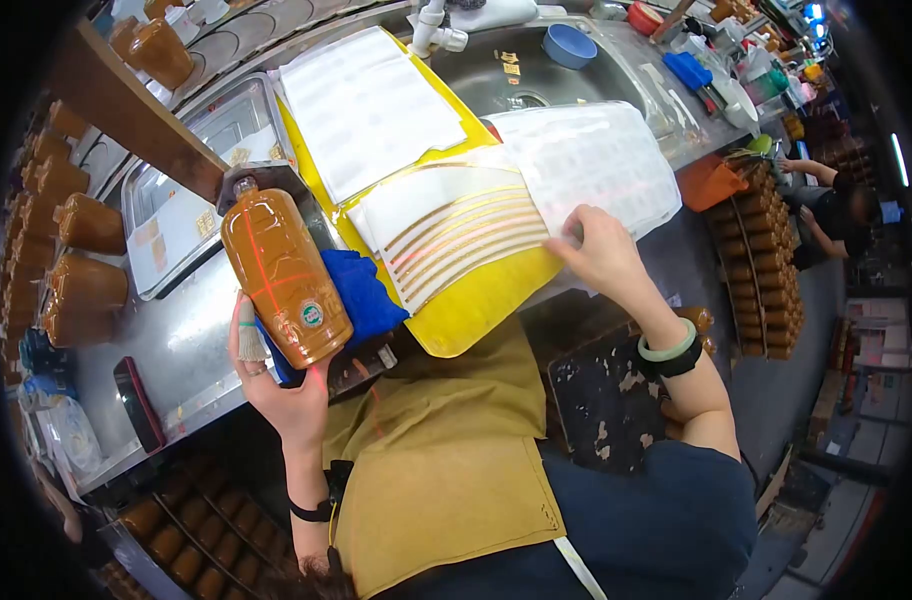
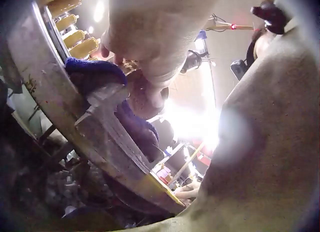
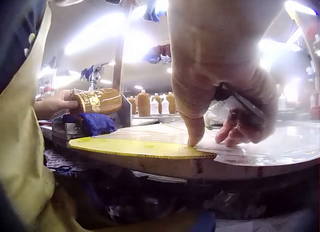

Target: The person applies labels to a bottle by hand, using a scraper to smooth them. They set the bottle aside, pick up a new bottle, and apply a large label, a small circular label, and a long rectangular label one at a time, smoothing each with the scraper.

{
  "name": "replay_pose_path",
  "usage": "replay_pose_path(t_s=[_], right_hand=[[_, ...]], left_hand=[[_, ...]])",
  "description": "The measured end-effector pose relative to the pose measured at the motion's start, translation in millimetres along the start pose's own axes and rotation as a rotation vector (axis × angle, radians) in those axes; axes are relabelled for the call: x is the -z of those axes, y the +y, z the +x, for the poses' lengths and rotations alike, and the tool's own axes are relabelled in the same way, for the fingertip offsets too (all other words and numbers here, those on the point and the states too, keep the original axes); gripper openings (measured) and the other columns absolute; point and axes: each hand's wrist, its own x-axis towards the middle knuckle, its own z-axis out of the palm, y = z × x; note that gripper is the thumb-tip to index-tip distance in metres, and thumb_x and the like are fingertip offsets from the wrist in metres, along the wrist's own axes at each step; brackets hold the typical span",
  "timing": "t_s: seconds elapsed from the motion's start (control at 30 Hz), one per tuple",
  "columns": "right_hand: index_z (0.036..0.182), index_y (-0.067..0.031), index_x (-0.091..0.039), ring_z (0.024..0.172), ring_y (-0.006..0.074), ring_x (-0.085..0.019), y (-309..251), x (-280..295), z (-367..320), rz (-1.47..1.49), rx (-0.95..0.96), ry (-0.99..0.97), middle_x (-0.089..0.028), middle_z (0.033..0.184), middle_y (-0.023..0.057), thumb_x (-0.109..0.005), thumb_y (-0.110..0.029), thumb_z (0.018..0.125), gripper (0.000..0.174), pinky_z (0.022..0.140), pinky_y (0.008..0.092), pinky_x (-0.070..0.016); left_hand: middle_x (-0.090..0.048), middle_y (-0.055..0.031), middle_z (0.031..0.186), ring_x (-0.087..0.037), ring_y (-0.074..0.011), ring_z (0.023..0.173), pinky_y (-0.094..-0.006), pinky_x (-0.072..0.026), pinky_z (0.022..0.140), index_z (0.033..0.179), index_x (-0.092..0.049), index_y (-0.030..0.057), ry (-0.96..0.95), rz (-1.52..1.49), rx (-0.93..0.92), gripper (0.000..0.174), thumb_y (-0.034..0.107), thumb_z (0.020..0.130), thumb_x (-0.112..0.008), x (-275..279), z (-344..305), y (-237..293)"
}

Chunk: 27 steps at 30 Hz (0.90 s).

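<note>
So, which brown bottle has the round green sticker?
The brown bottle in the left hand, its sticker near the base; the bottles at far left show none.

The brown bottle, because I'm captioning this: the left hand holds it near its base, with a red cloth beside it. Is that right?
The colour is wrong: the cloth is blue, as the head view shows. The left hand does hold the brown bottle near its base, with the cloth beside it.

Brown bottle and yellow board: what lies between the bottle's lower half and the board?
A crumpled blue cloth lies between the brown bottle and the yellow board, seen in the head view.
</note>
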Motion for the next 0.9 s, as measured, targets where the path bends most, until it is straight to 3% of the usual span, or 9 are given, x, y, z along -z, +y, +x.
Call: replay_pose_path(t_s=[0.07,0.13,0.23,0.33,0.43,0.57,0.77,0.9], right_hand=[[0.095,0.0013,-0.064,0.093,0.0436,-0.067,3.5,-6.9,1.6,0.007,-0.018,-0.005,-0.068,0.096,0.0245,-0.074,-0.034,0.086,0.038,0.084,0.0494,-0.0529],[0.089,-0.0013,-0.064,0.083,0.0379,-0.067,8.7,-12.5,2.4,-0.032,0.041,0.093,-0.068,0.086,0.0186,-0.077,-0.032,0.086,0.033,0.075,0.0452,-0.0528],[0.095,0.0014,-0.064,0.096,0.0441,-0.066,1.3,-6.9,3.0,-0.053,-0.01,0.039,-0.068,0.099,0.0243,-0.071,-0.034,0.088,0.037,0.085,0.0508,-0.0531],[0.096,0.0012,-0.064,0.097,0.0437,-0.067,-12.4,4.0,2.8,-0.067,-0.022,-0.035,-0.068,0.099,0.0242,-0.069,-0.035,0.09,0.037,0.086,0.0516,-0.0527],[0.091,-0.0026,-0.062,0.086,0.0386,-0.067,-4.8,-8.1,7.2,-0.111,0.019,0.071,-0.068,0.09,0.0182,-0.071,-0.03,0.091,0.029,0.078,0.0481,-0.0523],[0.091,-0.003,-0.061,0.085,0.0387,-0.066,-6.7,-10.3,11.3,-0.095,-0.013,0.067,-0.067,0.089,0.018,-0.069,-0.029,0.092,0.027,0.079,0.0488,-0.0524],[0.095,-0.0036,-0.062,0.092,0.0373,-0.067,-7.4,-18.2,14.6,-0.209,0.1,0.13,-0.067,0.095,0.0167,-0.071,-0.025,0.088,0.025,0.08,0.0484,-0.0537],[0.093,-0.0041,-0.064,0.094,0.0345,-0.067,-27.4,16.6,24.4,-0.365,0.119,0.161,-0.066,0.097,0.014,-0.075,-0.024,0.083,0.026,0.081,0.0464,-0.0546]], left_hand=[[-0.05,-0.015,0.151,-0.05,-0.0312,0.139,-0.0413,-0.0386,0.117,0.151,-0.047,0.0026,-0.011,0.011,0.002,0.096,0.008,0.067,-0.094,0.8,-0.8,-0.9],[-0.05,-0.0151,0.15,-0.05,-0.0313,0.139,-0.0413,-0.0386,0.117,0.151,-0.047,0.0025,-0.009,0.01,0.007,0.096,0.008,0.067,-0.094,1.1,-1.3,-0.6],[-0.05,-0.0153,0.15,-0.05,-0.0314,0.139,-0.0413,-0.0387,0.117,0.151,-0.047,0.0024,-0.01,0.0,0.013,0.096,0.007,0.067,-0.094,0.1,-1.7,-0.3],[-0.05,-0.0153,0.15,-0.05,-0.0315,0.139,-0.0415,-0.0386,0.117,0.151,-0.047,0.0024,-0.009,-0.001,0.007,0.096,0.007,0.067,-0.094,-0.1,-0.5,0.1],[-0.05,-0.0152,0.151,-0.05,-0.0317,0.139,-0.0417,-0.0385,0.117,0.151,-0.047,0.0026,-0.009,0.003,-0.002,0.096,0.007,0.067,-0.094,0.1,-0.9,-0.7],[-0.05,-0.015,0.151,-0.05,-0.0321,0.139,-0.042,-0.0387,0.117,0.151,-0.047,0.0028,-0.007,0.008,-0.004,0.095,0.008,0.068,-0.093,0.2,-1.1,-1.2],[-0.05,-0.0152,0.151,-0.05,-0.0325,0.139,-0.0421,-0.0389,0.117,0.151,-0.047,0.0027,-0.007,0.014,-0.004,0.095,0.008,0.068,-0.093,0.5,-1.1,-2.0],[-0.05,-0.0151,0.151,-0.05,-0.0321,0.139,-0.0419,-0.0387,0.117,0.151,-0.047,0.0025,-0.005,0.013,-0.019,0.096,0.007,0.068,-0.092,0.7,-0.6,-2.1]])
